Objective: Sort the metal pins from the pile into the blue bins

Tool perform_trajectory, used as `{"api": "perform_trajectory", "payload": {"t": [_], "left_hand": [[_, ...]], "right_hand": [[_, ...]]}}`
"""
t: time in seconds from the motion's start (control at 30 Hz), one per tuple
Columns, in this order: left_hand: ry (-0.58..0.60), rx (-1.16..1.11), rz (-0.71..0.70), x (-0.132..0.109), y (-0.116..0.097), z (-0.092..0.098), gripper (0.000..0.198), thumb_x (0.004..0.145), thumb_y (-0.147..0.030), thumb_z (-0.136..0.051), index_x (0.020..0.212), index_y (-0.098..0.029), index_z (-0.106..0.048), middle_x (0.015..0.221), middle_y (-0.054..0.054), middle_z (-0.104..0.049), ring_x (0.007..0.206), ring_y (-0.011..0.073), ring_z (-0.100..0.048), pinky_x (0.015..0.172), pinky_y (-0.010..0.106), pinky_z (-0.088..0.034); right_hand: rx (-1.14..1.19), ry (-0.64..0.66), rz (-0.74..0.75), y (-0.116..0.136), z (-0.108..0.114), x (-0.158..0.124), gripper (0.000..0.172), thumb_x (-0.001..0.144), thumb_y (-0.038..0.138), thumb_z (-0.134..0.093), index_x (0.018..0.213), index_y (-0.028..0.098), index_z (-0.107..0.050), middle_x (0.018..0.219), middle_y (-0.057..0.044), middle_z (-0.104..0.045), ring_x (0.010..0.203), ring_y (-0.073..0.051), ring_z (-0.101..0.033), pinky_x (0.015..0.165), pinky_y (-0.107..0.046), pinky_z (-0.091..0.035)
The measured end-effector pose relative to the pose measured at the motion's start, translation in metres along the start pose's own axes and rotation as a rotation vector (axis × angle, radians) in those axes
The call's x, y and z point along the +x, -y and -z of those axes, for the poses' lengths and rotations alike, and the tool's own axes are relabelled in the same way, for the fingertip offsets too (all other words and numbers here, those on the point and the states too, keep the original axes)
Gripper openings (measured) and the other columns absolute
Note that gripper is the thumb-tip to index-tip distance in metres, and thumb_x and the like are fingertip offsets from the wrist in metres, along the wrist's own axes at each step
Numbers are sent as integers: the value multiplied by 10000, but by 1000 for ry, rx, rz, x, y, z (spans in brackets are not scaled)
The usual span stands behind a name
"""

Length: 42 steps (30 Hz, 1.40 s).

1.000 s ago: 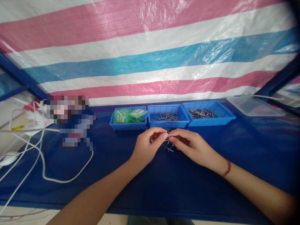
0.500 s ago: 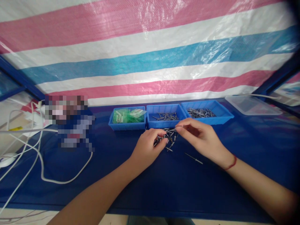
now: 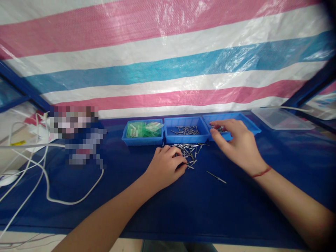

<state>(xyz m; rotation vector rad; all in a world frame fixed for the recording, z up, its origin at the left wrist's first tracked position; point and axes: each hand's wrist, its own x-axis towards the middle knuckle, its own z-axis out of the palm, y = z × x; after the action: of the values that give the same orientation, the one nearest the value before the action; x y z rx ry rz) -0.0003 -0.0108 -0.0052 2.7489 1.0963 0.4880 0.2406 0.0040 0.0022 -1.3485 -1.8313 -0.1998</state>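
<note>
My left hand point(image 3: 166, 166) rests on the blue table with its fingers curled down onto a loose pile of small metal pins point(image 3: 189, 150); what lies under the fingers is hidden. My right hand point(image 3: 236, 143) reaches over the right blue bin point(image 3: 252, 126), its fingertips pinched together at the metal pins lying in that bin. A single long pin point(image 3: 216, 177) lies alone on the table between my hands.
Three blue bins stand in a row at the back: the left bin point(image 3: 141, 140) holds green packets, the middle bin point(image 3: 186, 137) metal pins. A clear plastic lid point(image 3: 282, 119) lies at the far right. White cables point(image 3: 49, 189) loop at the left. A striped tarp hangs behind.
My hands parted. The right hand moved from the pile up and right into the right bin. A long pin came to lie on the table. The left hand settled on the pile.
</note>
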Motion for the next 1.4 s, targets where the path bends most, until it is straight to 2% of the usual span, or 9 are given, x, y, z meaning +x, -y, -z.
{"api": "perform_trajectory", "payload": {"t": [0.07,0.13,0.27,0.5,0.67,0.77,0.97,1.17,1.4], "left_hand": [[-4,6,-8,0,-1,0,190,897,-316,-513,919,-243,-688,1024,14,-627,946,199,-520,780,355,-337],[-22,-2,-8,0,-2,0,185,889,-312,-517,946,-237,-676,1024,16,-627,941,199,-522,777,352,-339],[-52,-21,7,0,-5,-2,158,874,-270,-514,906,-203,-653,983,23,-639,922,194,-530,772,340,-344],[-67,-54,67,3,-4,-1,188,910,-235,-453,906,-201,-638,930,22,-658,890,187,-549,743,326,-351],[-100,-109,92,3,-2,-2,190,900,-204,-454,960,-206,-634,954,25,-672,892,185,-568,766,325,-373],[-119,-136,111,2,-2,-2,185,891,-223,-477,989,-208,-633,931,30,-673,892,190,-579,795,332,-385],[-162,-361,186,5,-3,-2,236,837,-385,-609,998,-214,-627,903,4,-694,849,177,-616,774,298,-425],[-234,-639,283,6,-4,-3,192,864,-360,-583,936,-197,-655,889,5,-701,787,142,-629,715,239,-460],[-227,-743,247,7,-2,-3,155,856,-319,-591,872,-178,-654,858,27,-668,735,132,-587,624,233,-438]], "right_hand": [[132,104,103,18,2,-4,113,865,220,-539,921,218,-637,898,-55,-674,849,-220,-607,796,-372,-463],[242,275,221,31,3,-7,111,862,178,-530,872,211,-636,872,-49,-668,835,-199,-609,776,-342,-472],[292,586,335,42,3,-12,140,824,132,-554,914,198,-638,886,-55,-650,837,-193,-600,745,-323,-479],[221,736,338,39,-4,-14,130,862,146,-540,910,191,-652,924,-64,-649,845,-191,-608,771,-331,-487],[183,744,354,38,-5,-14,161,897,153,-498,903,193,-654,929,-60,-653,844,-192,-609,768,-342,-485],[177,688,341,37,-6,-16,171,908,168,-484,892,193,-652,896,-65,-656,834,-199,-607,759,-349,-483],[439,470,106,40,-12,-21,131,898,199,-518,941,209,-641,941,-48,-676,863,-165,-620,761,-295,-494],[615,407,-128,47,-14,-23,161,867,334,-581,905,211,-678,894,-39,-704,796,-172,-648,702,-294,-522],[740,380,-170,45,-17,-25,168,830,362,-633,891,208,-662,881,-44,-688,804,-182,-634,713,-316,-528]]}}
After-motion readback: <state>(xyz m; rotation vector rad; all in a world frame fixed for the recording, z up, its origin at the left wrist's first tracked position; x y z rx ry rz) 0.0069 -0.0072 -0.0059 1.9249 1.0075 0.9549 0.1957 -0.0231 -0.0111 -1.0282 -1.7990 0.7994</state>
